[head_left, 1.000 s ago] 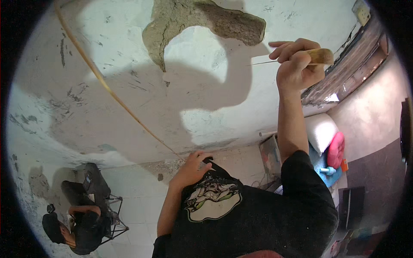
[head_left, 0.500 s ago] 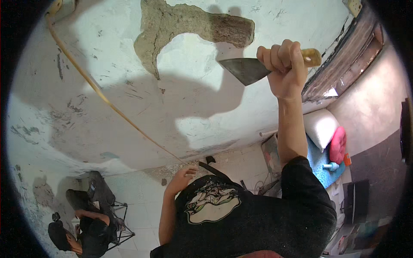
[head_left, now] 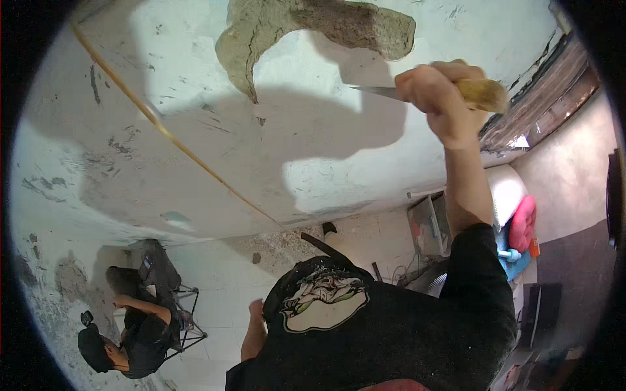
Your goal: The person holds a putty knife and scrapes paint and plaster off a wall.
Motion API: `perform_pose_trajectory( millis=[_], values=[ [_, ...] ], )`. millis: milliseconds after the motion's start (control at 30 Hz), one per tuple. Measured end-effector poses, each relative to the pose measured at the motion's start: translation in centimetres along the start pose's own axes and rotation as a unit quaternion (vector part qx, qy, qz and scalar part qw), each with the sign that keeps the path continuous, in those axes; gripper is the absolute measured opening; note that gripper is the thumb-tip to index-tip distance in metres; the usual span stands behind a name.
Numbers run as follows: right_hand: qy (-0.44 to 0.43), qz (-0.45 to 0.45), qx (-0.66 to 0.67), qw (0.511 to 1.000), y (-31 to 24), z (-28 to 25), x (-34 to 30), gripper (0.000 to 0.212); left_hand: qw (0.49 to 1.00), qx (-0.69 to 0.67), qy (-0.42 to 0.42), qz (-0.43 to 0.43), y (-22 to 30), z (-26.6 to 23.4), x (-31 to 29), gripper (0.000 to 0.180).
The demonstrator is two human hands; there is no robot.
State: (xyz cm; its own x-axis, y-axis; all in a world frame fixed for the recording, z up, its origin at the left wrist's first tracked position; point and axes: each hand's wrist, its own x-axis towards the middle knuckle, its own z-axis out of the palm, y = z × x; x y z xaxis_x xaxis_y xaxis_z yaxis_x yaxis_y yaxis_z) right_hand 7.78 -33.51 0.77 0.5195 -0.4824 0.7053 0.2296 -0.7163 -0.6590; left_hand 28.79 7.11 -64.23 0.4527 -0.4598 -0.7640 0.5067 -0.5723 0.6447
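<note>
Gripping a scraper (head_left: 381, 92) at upper right, the right hand (head_left: 438, 98) held its fingers round the handle (head_left: 482, 96), probably for firmness, near the bare wall patch (head_left: 355, 25); the left hand's (head_left: 256, 309) fingers, lower centre, I couldn't read.

broad shadow (head_left: 332, 127) across wall (head_left: 365, 179); corners vignetted black

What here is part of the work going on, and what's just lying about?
Seems part of the work:
- Wooden-handled scraper, gripped in the right hand
- White wall, faced by the scraper's blade
- Rough grey-brown patch on that wall

Seems just lying about:
- Pink cushion
- White pillow
- Plastic box on the floor
</note>
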Motion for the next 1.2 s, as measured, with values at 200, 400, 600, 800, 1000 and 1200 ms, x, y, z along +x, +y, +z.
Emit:
perform_pose_trajectory(
  millis=[200,400,600,800,1000,1200],
  values=[
    [-0.062,0.030,-0.151,0.986,3.8,1.8,0.4,0.029,0.999,0.047,0.020,-0.013,-0.5,-1.4,-1.5,0.027],
    [-0.032,-0.074,-0.087,0.993,0.9,1.0,0.1,0.022,0.997,0.056,0.050,-0.023,-1.2,-0.5,-3.1,0.021],
    [-0.163,-0.178,-0.110,0.964,0.8,1.3,0.4,0.023,0.997,-0.064,0.049,-0.020,1.8,0.8,-1.5,0.023],
    [-0.154,-0.176,-0.221,0.947,-0.1,1.2,0.5,0.024,0.994,-0.065,0.032,-0.081,2.2,1.0,-1.3,0.024],
    [-0.084,-0.197,-0.171,0.962,1.1,1.1,0.5,0.026,0.944,0.325,-0.046,0.007,-4.8,-3.1,2.1,0.020],
    [-0.102,0.001,-0.201,0.974,1.2,0.9,-0.5,0.008,0.986,-0.098,0.061,-0.121,-2.6,0.4,0.5,0.014]
  ],
)
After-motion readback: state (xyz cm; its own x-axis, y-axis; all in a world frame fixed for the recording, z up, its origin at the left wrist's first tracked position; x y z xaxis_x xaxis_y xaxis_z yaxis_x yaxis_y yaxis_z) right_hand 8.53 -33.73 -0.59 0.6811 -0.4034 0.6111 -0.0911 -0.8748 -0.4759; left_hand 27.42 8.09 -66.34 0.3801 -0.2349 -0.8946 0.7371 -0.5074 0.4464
